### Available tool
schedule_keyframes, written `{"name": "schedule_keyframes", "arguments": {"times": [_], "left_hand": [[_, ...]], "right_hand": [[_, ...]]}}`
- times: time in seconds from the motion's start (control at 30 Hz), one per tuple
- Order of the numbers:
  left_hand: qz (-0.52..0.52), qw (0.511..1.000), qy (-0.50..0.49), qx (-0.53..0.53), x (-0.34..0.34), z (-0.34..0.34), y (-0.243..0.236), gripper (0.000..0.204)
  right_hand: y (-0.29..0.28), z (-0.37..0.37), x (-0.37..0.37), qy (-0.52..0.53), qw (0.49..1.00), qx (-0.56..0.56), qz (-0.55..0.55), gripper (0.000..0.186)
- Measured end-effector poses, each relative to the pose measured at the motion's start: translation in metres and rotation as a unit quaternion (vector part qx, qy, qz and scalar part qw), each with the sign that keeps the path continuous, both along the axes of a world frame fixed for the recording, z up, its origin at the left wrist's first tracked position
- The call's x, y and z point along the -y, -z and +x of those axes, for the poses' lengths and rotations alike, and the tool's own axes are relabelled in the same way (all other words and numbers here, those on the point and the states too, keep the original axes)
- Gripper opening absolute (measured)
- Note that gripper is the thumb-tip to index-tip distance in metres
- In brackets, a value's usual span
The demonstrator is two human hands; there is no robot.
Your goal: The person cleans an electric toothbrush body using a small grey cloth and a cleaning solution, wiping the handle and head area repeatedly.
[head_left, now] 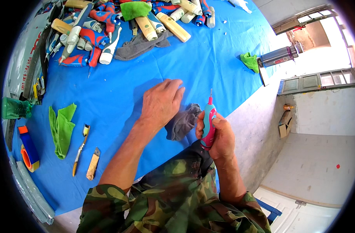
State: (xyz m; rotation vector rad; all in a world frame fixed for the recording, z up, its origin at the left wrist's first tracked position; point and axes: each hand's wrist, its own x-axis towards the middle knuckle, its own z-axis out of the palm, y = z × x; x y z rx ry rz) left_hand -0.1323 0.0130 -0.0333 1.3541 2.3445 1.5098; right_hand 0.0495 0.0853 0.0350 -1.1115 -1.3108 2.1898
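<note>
My right hand (223, 134) is closed around a pink and teal electric toothbrush handle (208, 130), held upright near the table's front edge with its thin metal shaft pointing up. My left hand (162, 101) hovers over or rests on the blue sheet, palm down. Its fingers are loosely bent with slight gaps, and nothing shows in them; the palm side is hidden. Between the two hands lies a crumpled dark grey rag (184, 122). Left of my left forearm are a worn toothbrush (81, 150), a small blade with a wrapped handle (93, 164) and a green cloth (62, 130).
Many electric toothbrush handles (173, 27) are heaped at the back left, beside a grey cloth (140, 47) and another green cloth (135, 10). A metal flask (279, 56) lies at the right edge. A green bottle (16, 108) and an orange tape roll (26, 157) sit far left.
</note>
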Motion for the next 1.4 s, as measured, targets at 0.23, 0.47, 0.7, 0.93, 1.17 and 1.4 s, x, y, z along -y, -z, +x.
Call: {"name": "schedule_keyframes", "arguments": {"times": [0.23,0.47,0.7,0.93,1.17,1.4], "left_hand": [[-0.004,1.0,0.003,-0.004,0.001,0.0,-0.001,0.017],[-0.012,1.0,0.012,0.014,0.001,0.0,-0.002,0.016],[0.008,1.0,0.009,-0.012,0.001,-0.001,-0.001,0.017],[0.016,1.0,0.006,-0.02,0.001,-0.002,0.001,0.017],[0.007,1.0,0.01,-0.008,0.002,-0.001,0.0,0.017],[0.013,1.0,0.009,-0.008,0.001,-0.001,0.0,0.017]], "right_hand": [[0.001,0.003,-0.002,-0.017,0.999,-0.041,-0.011,0.045],[-0.003,0.001,0.003,-0.023,0.999,-0.031,0.025,0.041],[-0.003,0.004,0.006,-0.055,0.992,-0.023,0.109,0.036],[0.0,0.004,0.01,-0.049,0.972,0.038,0.225,0.036],[0.001,0.005,0.014,-0.037,0.951,0.063,0.301,0.037],[0.003,0.005,0.011,-0.052,0.878,0.104,0.464,0.03]]}}
